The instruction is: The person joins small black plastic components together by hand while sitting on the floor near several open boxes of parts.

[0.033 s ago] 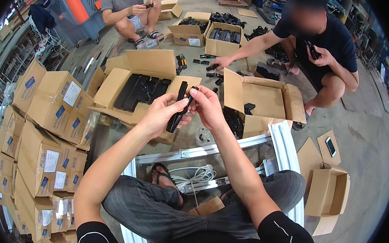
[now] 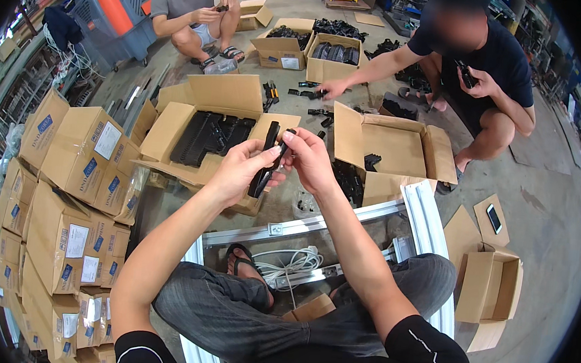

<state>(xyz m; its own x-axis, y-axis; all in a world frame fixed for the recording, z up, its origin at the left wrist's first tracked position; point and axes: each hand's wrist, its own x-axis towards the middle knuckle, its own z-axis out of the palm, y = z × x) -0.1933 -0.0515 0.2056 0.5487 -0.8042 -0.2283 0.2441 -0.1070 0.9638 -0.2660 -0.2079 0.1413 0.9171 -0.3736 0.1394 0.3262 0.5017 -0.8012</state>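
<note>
In front of me my left hand (image 2: 237, 170) is closed round a long, narrow black plastic part (image 2: 260, 181), held tilted with its upper end away from me. Beside it my right hand (image 2: 310, 161) pinches a second slim black piece (image 2: 282, 151) near its top, where the left thumb also presses. Whether the two pieces are joined I cannot tell, as fingers cover them. Beyond my left hand, an open carton (image 2: 172, 126) holds rows of black comb-like parts (image 2: 202, 133). An open carton (image 2: 394, 149) with a few black pieces stands past my right hand.
Cartons (image 2: 72, 226) are stacked at my left. A white metal frame (image 2: 430, 223) surrounds my crossed legs, with a coiled white cable (image 2: 290, 267) inside it. A phone (image 2: 493, 219) lies on cardboard at right. Two co-workers squat ahead, near cartons of black parts (image 2: 335, 53).
The right-hand co-worker's outstretched hand has shifted slightly away from me with the small black part at its fingertips. My own hands hold nearly the same pose.
</note>
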